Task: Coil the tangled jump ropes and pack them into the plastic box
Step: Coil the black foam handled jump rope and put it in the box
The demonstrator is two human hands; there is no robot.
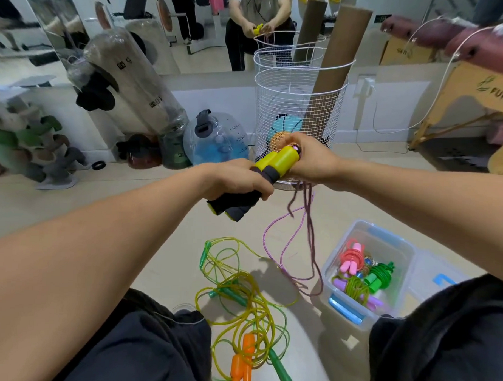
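1. Lying nearest on the floor between the knees: a tangle of yellow-green ropes point(240, 301) with orange handles point(242, 366) and green handles point(279, 369), not yet coiled, touched by neither hand.
2. Sitting just right of that tangle: the plastic box point(403, 245), open, already holding several coiled ropes point(364, 275) in pink, green and purple; pale lid point(438, 278) lying beside it.
3. Judging the task as partly done: some ropes packed, one in hand, the floor tangle left for later.
4. Working the step of coiling: purple cord point(296, 249) hanging in long loose loops from the raised hands down to the floor near the box.
5. Gripping with the left hand point(239, 178): fingers curled tight around the dark foam of the paired yellow-and-black handles point(256, 180), arm stretched forward, handles slanting up to the right.
6. Pinching with the right hand point(305, 159): fingers closed at the yellow handle tops where the cord leaves, wrist bent inward, cord trailing from beneath the palm.
7. Calling next, probably, for drawing the slack up in even loops against the handles, keeping the cord free of the floor tangle, then lowering the bundle into the box.
8. Standing beyond the hands: a white wire basket point(299, 86) with cardboard tubes, and a wall mirror.
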